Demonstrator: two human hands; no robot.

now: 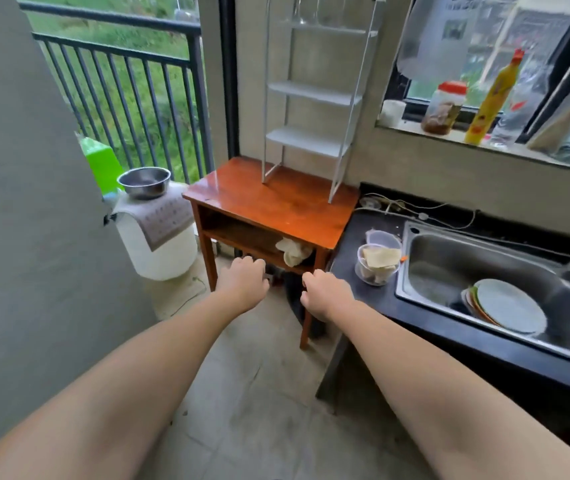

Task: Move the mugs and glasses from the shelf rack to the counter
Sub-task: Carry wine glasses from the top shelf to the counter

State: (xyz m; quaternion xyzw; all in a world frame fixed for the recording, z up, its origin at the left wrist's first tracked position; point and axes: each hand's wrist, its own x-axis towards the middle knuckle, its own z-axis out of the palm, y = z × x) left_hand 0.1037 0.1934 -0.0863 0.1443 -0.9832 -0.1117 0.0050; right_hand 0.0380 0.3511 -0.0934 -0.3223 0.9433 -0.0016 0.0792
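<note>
A white shelf rack stands on a small wooden table against the wall. Its lower shelves are bare. Clear stemmed glasses stand on its top shelf, cut off by the frame's upper edge. The black counter with a steel sink runs along the right. My left hand and my right hand are stretched out in front of the table, below its top, fingers curled in with nothing in them. No mugs are visible.
Plastic tubs sit on the counter left of the sink. Plates lie in the sink. Bottles and a jar line the windowsill. A white drum with a metal bowl stands left of the table by the balcony railing.
</note>
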